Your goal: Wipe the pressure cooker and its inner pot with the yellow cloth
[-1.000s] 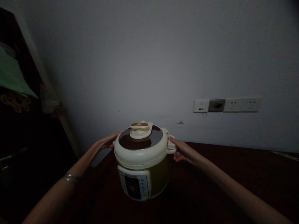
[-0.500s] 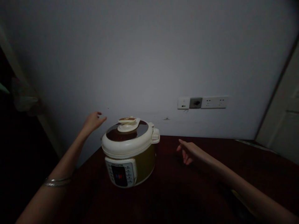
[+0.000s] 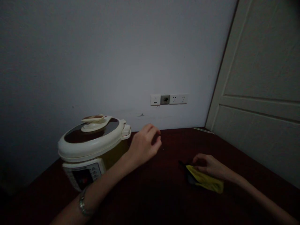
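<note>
My left hand [image 3: 145, 144] hangs above the dark red table, just right of the rice cooker or pressure cooker [image 3: 86, 149]. Its fingers curve, with a gap to the thumb and nothing visible between them. The cooker is white and olive green, with a dark lid top, a cream handle and a front control panel. My forearm covers part of its front. At the right, my right hand [image 3: 209, 165] is over a yellow cloth [image 3: 207, 182] with dark parts. Thumb and forefinger are bent and apart; the lower fingers are hidden.
Behind the table [image 3: 178, 140] rises a pale wall with a row of sockets [image 3: 174, 99]. A panelled door [image 3: 257, 100] stands along the right side. A thin light strip [image 3: 203, 130] lies by the far right corner. The room is dim.
The view has turned right, so the cooker sits further left. My left hand has crossed from the cooker's left to its right. My right hand has come down to the yellow cloth.
</note>
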Available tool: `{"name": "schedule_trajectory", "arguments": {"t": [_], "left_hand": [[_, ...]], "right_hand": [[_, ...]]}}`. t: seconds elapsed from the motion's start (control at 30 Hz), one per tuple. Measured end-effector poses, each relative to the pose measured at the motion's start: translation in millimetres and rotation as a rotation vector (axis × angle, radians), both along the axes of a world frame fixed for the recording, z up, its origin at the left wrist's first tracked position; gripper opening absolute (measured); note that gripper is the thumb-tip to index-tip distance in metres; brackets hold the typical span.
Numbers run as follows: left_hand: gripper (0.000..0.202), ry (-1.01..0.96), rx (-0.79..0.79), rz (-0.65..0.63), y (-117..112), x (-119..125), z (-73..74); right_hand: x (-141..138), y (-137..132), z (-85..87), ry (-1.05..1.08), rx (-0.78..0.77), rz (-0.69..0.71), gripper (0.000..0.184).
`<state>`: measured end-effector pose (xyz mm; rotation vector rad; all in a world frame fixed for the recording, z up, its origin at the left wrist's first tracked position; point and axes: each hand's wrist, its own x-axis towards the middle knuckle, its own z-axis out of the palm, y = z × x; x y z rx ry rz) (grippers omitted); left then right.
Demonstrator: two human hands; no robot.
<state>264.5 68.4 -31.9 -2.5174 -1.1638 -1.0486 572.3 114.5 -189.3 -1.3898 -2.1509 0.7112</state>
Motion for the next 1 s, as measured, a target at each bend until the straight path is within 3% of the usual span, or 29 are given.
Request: {"name": "schedule_trajectory", "arguments": {"t": [0.13,0.23,0.33,0.43,0.53,0.63,0.77,0.9,1.0], "left_hand": [[0.016,0.145,-0.246,-0.315,28.4,55.3,-77.6],[0.042,0.197,-0.384,-0.515,43.2,83.6,-125.5],[0.067,0.292,-0.477,-0.578,51.2,98.0,-156.9],[0.070,0.373,-0.477,-0.587,52.7,103.1,-174.1],[0.067,0.308,-0.452,-0.540,47.8,103.8,-179.6],[0.055,0.179,-0.518,-0.476,41.4,98.3,-173.4],[0.036,-0.113,-0.823,-0.466,40.4,75.1,-153.2],[0.034,-0.419,-1.110,-0.401,38.0,42.6,-134.6],[0.041,-0.605,-1.299,-0.330,28.7,20.5,-128.5]], "right_hand": [[19.0,-29.3,-9.3,-0.025,-0.027,0.050,0.035],[24.8,-46.7,-15.5,-0.006,-0.051,0.058,0.053],[27.2,-57.3,-21.8,0.009,-0.056,0.075,0.060],[25.9,-60.4,-25.2,0.048,-0.065,0.074,0.055],[18.2,-58.3,-22.7,0.107,-0.049,0.033,0.036],[3.5,-55.4,-14.3,0.194,-0.027,0.001,0.021],[-17.6,-54.0,1.6,0.331,-0.087,0.050,0.028],[-30.4,-48.9,14.1,0.515,-0.261,0.139,0.044],[-37.1,-38.8,13.5,0.602,-0.392,0.107,0.054]]}}
